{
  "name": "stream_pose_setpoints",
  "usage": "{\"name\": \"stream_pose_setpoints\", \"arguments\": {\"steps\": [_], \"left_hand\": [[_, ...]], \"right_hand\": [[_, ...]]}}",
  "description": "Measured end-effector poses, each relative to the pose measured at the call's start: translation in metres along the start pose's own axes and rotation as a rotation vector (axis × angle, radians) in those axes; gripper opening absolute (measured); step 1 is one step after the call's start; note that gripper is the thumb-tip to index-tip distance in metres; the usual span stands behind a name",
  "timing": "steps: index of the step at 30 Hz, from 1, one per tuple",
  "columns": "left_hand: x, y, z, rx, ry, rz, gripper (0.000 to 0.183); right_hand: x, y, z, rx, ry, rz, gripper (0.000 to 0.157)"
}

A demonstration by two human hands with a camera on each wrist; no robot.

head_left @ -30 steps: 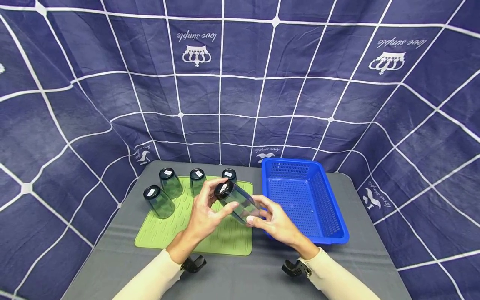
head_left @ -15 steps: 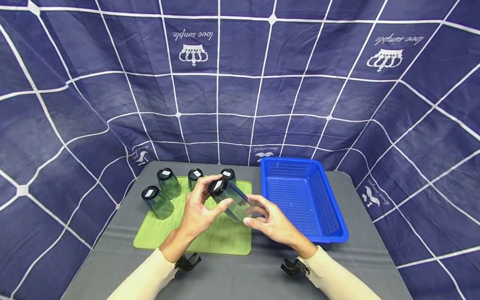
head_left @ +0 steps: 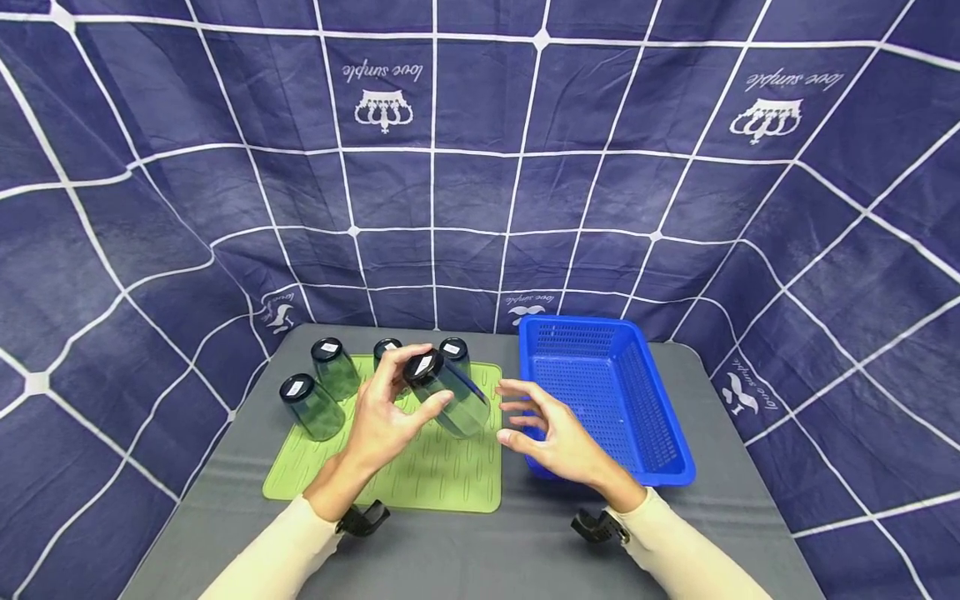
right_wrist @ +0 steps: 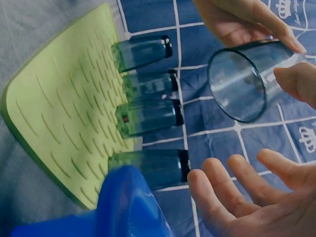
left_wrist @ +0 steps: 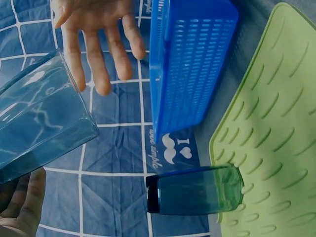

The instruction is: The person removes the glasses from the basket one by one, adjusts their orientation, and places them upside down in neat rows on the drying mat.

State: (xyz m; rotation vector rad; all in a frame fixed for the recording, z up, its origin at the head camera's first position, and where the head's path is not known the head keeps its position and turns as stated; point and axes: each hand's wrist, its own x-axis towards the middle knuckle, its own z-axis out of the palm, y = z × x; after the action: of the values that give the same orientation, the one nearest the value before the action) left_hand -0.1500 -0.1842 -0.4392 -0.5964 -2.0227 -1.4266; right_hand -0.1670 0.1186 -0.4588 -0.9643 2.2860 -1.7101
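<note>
My left hand (head_left: 386, 421) grips a tinted drinking glass (head_left: 457, 408) near its dark base, thumb on one side and fingers on the other. The glass is tilted above the green mat (head_left: 405, 483), base up to the left and mouth down to the right. In the right wrist view the round mouth of this glass (right_wrist: 237, 86) faces the camera. My right hand (head_left: 555, 433) is apart from it, fingers spread, holding nothing, between the glass and the blue basket (head_left: 675, 433). Several like glasses stand upside down on the mat, among them a front-left glass (head_left: 317, 410).
The blue plastic basket with perforated walls stands right of the mat on a grey tabletop (head_left: 465, 554). A glass (head_left: 455, 354) at the mat's back right lies close behind the held one. Blue cloth with white grid lines (head_left: 480, 192) hangs around the table.
My right hand has let go of the glass's mouth end, and its fingers have spread. My left hand has carried the glass a little to the left.
</note>
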Motion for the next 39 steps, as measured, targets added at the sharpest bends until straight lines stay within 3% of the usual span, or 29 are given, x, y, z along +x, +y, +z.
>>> {"name": "stream_pose_setpoints", "arguments": {"steps": [21,39], "left_hand": [[-0.004,-0.022,-0.033,0.129,0.032,-0.072,0.075],[-0.011,-0.043,-0.045,0.179,0.067,-0.09,0.075]], "right_hand": [[-0.01,0.005,-0.036,-0.172,0.089,-0.015,0.065],[-0.017,0.007,-0.058,-0.277,0.148,-0.017,0.064]]}}
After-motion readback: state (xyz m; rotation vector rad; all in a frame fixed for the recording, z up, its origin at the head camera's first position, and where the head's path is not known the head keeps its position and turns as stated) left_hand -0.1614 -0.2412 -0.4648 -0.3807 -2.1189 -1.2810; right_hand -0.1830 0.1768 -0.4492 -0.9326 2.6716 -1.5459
